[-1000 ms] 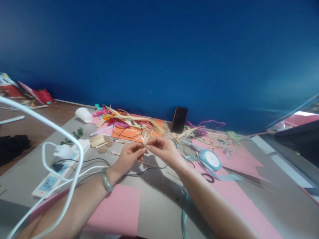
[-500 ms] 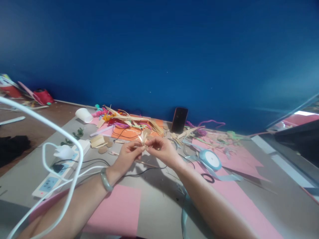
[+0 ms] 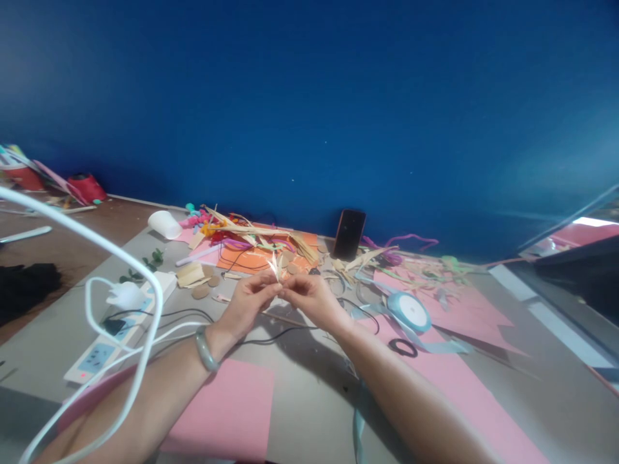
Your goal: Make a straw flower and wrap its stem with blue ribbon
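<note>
A small pale bundle of dried husk strips (image 3: 276, 264) stands up between my fingertips, its pointed ends spread like petals. My left hand (image 3: 251, 298), with a jade-coloured bangle at the wrist, pinches its base from the left. From the right, my right hand (image 3: 312, 298) is closed on the same base, thumb and fingers pressed together and meeting the left fingertips. The lower end of the bundle is hidden by the fingers. Both hands are held above the grey table (image 3: 300, 399).
Behind the hands lies a pile of husk strips and coloured craft bits (image 3: 246, 232). A phone (image 3: 349, 234) leans on the blue wall. Right are a light-blue ribbon roll (image 3: 409, 312) and black tape ring (image 3: 403, 348); left, a power strip (image 3: 91, 361), white cable (image 3: 157, 303) and paper cup (image 3: 164, 224).
My right fingers have come down and in, closing against the left fingertips at the bundle's base. More of the husk tips now shows above the hands.
</note>
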A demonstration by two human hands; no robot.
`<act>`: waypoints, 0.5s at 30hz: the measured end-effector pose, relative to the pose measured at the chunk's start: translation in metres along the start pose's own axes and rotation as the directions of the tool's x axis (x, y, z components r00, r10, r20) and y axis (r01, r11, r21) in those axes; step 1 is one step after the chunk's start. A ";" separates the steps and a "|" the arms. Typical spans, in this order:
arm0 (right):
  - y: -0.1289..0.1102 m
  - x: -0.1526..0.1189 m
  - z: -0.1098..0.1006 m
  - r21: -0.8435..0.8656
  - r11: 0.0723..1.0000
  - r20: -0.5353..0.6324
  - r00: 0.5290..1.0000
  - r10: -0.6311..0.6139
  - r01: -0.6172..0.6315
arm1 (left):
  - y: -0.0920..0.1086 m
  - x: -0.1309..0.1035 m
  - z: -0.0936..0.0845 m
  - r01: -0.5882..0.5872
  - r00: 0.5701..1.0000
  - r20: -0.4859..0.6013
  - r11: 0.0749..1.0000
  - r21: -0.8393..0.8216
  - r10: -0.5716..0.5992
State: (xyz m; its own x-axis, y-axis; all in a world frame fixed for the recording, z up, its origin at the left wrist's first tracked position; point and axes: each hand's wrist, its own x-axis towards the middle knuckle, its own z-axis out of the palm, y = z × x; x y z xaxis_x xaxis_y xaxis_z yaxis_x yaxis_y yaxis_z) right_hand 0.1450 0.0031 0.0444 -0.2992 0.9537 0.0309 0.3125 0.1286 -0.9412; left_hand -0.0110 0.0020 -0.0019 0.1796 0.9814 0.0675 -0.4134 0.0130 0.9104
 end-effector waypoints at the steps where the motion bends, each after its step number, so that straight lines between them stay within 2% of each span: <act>1: 0.000 0.000 0.000 0.000 1.000 -0.002 1.000 -0.001 0.001 | 0.000 0.000 0.000 0.004 1.000 0.001 1.000 0.001 -0.004; 15: 0.005 0.001 0.000 -0.033 0.999 -0.013 0.999 -0.031 0.030 | 0.003 0.000 0.002 -0.034 0.999 -0.027 0.999 0.014 0.034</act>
State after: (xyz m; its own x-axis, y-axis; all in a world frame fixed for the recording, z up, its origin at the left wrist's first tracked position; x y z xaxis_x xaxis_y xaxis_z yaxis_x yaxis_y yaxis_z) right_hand 0.1467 0.0046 0.0394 -0.2970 0.9527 0.0643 0.3324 0.1663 -0.9283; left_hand -0.0104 0.0019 0.0011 0.1412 0.9861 0.0877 -0.4068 -0.0229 0.9132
